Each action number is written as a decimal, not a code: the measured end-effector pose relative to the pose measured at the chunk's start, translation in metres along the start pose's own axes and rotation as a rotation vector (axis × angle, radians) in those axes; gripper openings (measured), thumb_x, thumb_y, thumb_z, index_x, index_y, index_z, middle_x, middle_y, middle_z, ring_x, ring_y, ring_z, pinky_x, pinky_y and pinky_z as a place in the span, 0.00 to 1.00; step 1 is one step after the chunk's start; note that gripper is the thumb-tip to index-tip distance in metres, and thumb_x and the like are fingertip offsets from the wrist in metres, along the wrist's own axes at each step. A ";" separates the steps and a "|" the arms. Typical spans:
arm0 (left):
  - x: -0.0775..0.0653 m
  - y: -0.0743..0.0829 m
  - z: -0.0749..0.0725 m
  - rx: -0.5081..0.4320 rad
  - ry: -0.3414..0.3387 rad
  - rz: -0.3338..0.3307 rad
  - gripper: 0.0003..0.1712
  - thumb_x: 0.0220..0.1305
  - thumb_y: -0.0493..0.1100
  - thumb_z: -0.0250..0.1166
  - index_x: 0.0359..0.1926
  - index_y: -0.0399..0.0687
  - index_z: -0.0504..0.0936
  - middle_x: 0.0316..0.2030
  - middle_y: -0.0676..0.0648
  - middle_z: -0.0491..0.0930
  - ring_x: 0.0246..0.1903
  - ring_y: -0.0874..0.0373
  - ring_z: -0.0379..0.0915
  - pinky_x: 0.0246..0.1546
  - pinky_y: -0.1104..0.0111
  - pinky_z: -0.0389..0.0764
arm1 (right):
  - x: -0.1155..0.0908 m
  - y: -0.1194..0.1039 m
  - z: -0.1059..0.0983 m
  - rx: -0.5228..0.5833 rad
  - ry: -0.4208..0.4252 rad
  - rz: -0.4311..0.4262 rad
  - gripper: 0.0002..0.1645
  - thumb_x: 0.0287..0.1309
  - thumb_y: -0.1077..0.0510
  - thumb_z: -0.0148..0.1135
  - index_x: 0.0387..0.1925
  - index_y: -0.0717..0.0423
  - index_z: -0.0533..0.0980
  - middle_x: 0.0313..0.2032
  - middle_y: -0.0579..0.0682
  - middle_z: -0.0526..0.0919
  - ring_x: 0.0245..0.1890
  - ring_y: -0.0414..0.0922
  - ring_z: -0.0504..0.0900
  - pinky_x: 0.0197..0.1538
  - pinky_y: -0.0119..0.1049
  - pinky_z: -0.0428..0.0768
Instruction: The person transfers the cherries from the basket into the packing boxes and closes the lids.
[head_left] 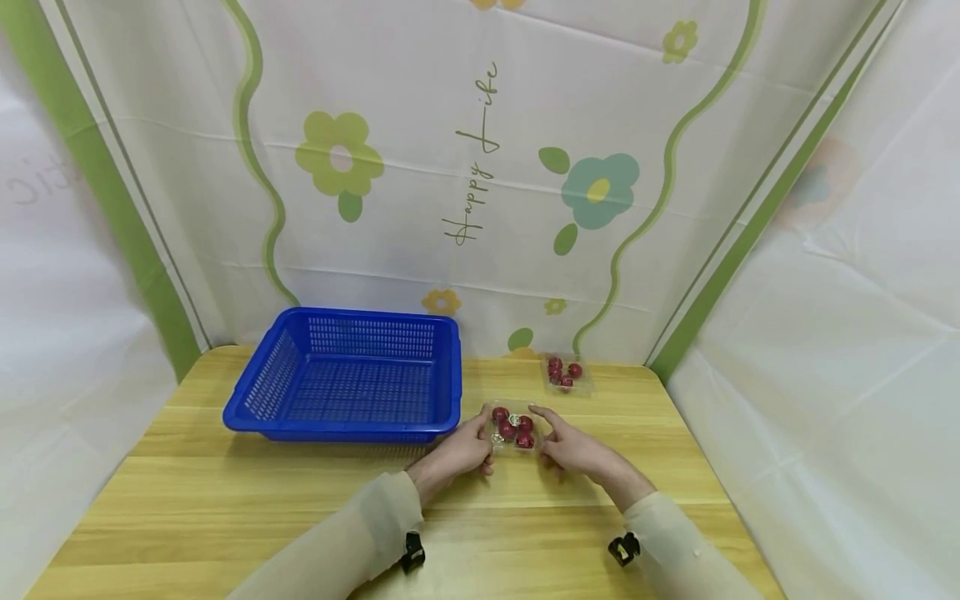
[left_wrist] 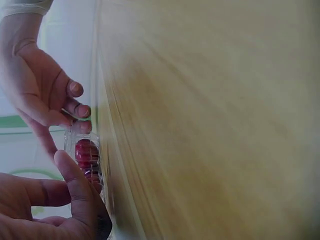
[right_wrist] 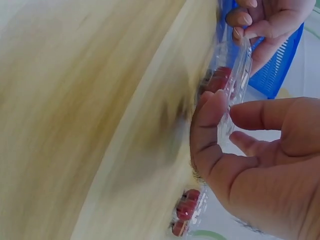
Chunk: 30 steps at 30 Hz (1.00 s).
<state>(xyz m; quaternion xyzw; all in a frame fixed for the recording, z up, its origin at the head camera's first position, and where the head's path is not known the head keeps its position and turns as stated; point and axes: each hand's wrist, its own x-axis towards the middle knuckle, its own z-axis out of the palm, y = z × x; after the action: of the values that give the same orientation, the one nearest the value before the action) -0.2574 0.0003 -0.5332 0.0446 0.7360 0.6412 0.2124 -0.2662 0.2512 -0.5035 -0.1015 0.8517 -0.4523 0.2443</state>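
A clear plastic fruit box [head_left: 495, 448] with several round red fruits [left_wrist: 86, 153] inside sits low over the table in front of me. My left hand [head_left: 463, 448] pinches its left edge between thumb and fingers. On the opposite edge, my right hand [head_left: 583, 452] grips with the thumb and fingertips. In the right wrist view, the thin clear lid [right_wrist: 242, 75] shows between the two hands, with fruits behind it. A small label lies on top of the box in the head view.
A blue perforated plastic basket [head_left: 341, 430] stands on the left of the wooden table [head_left: 262, 508], with nothing in it. Another clear box of red fruits [head_left: 574, 372] lies at the back right, near the patterned curtain [head_left: 420, 225].
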 end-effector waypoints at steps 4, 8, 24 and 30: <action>0.000 0.000 0.000 0.001 -0.001 -0.002 0.53 0.79 0.25 0.54 0.97 0.42 0.45 0.41 0.42 0.70 0.33 0.57 0.77 0.36 0.68 0.91 | 0.003 0.003 0.001 0.045 -0.024 0.012 0.45 0.90 0.68 0.45 0.97 0.56 0.45 0.33 0.55 0.82 0.31 0.46 0.80 0.31 0.37 0.85; 0.000 0.000 0.001 0.006 -0.004 0.001 0.52 0.79 0.24 0.54 0.97 0.42 0.45 0.41 0.44 0.69 0.33 0.56 0.77 0.36 0.68 0.91 | 0.005 0.004 0.001 0.064 -0.039 0.004 0.46 0.89 0.70 0.44 0.97 0.56 0.43 0.32 0.54 0.81 0.29 0.45 0.77 0.32 0.35 0.80; -0.007 0.002 0.000 0.068 -0.049 0.034 0.48 0.85 0.29 0.60 0.96 0.38 0.50 0.42 0.38 0.81 0.33 0.54 0.83 0.40 0.61 0.94 | 0.007 -0.013 0.009 -0.393 0.241 -0.033 0.39 0.80 0.69 0.56 0.89 0.64 0.68 0.54 0.66 0.85 0.46 0.57 0.86 0.51 0.51 0.92; -0.010 0.007 0.006 0.115 -0.081 0.071 0.40 0.88 0.32 0.59 0.92 0.30 0.58 0.50 0.34 0.87 0.40 0.53 0.85 0.44 0.59 0.96 | 0.003 -0.029 0.030 -0.653 0.434 -0.079 0.32 0.83 0.56 0.69 0.79 0.65 0.79 0.75 0.69 0.80 0.75 0.70 0.80 0.72 0.70 0.89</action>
<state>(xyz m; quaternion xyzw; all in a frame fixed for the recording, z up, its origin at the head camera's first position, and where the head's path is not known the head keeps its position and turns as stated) -0.2473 0.0033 -0.5247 0.1089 0.7605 0.6025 0.2161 -0.2552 0.2115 -0.4947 -0.1086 0.9781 -0.1775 -0.0040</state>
